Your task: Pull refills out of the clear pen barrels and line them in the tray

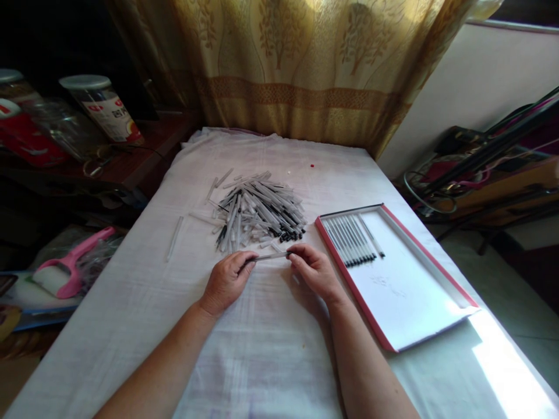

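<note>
Between my two hands lies a slim pen (271,256), held level above the cloth. My left hand (227,280) pinches its left end, and my right hand (315,270) grips the dark right end between thumb and fingers. Just beyond my hands is a heap of clear and black pen parts (262,209). To the right, a shallow white box with red sides (419,291) holds a row of black-tipped pens (349,241) along its left side. One pen (372,235) lies slightly apart from that row.
A white cloth (257,361) covers the table. A loose clear tube (174,238) lies left of the heap; a small red piece (312,166) sits at the back. Jars (105,110) stand on a dark cabinet at left, above a pink-handled roller (74,270). A patterned curtain (297,70) hangs behind.
</note>
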Available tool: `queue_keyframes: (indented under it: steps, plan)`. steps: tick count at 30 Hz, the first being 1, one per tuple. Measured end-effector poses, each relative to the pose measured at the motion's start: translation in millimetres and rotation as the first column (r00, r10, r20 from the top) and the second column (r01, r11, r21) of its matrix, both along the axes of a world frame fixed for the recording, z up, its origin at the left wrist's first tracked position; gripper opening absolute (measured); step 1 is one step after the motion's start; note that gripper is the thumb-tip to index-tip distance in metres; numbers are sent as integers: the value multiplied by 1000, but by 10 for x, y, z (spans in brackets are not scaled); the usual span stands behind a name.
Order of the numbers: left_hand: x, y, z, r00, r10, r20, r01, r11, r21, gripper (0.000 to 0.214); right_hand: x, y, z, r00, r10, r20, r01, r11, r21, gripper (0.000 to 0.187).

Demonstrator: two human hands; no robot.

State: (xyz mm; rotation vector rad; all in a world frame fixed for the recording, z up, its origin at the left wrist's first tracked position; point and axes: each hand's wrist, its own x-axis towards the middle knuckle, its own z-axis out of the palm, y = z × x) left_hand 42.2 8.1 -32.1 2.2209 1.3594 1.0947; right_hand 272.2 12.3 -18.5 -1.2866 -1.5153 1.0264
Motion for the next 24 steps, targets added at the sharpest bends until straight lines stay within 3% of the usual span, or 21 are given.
queue_keyframes:
  steps: [3, 11, 17, 24]
  plan:
    - [1, 1, 2, 1000, -1, 1, 1, 1000, 1, 18, -3, 3, 8, 999, -9, 37, 9, 1000, -13, 22]
    - [12, -2, -9, 999, 3, 48, 0, 999, -47, 18, -21, 4, 5, 998, -38, -59, 37, 999, -13, 17]
    - [-12, -17, 50, 995, 47, 93, -32, 988, -151, 27, -29, 1, 36, 964, -125, -235, 107, 990, -86, 23]
    - [-10, -13, 90, 994, 93, 65, -87, 993, -79, 24, -31, -16, 47, 953, -136, -270, 99, 984, -146, 21]
